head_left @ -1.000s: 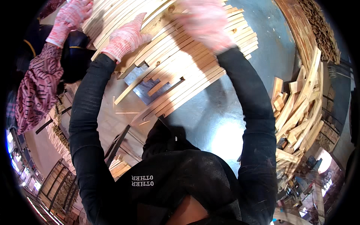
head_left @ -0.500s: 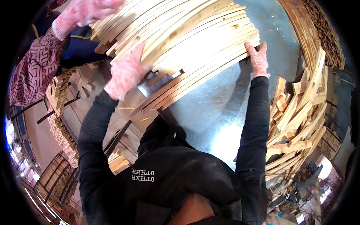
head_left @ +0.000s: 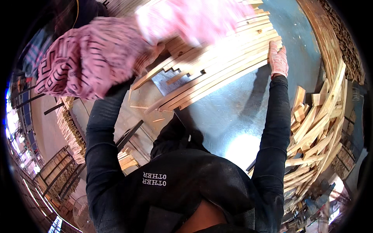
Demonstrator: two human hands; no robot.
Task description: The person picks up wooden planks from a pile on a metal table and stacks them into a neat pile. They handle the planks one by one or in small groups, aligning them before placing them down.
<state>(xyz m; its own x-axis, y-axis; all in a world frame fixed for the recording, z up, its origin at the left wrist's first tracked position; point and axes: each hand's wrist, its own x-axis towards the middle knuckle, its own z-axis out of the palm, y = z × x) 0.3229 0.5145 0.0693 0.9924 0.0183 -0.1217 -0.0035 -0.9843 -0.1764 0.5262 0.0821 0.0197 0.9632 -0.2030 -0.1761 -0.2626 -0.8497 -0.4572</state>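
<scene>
Strips met by the right grip; left grip largely obscured.
The strips are laid on the tabletop, between the two grips. Their ends are touched by the right grip, whose fingers are spread and closed around nothing. The left grip is mostly covered by a co-worker's sleeve; whether it is clenched cannot be told. Between the grips, the co-worker's glove is stretched over the strips, blocking reach and sight. It is judged that hands could be knocked, or the row skewed, by uneven pushes. Offcuts are heaped right of the right grip.
</scene>
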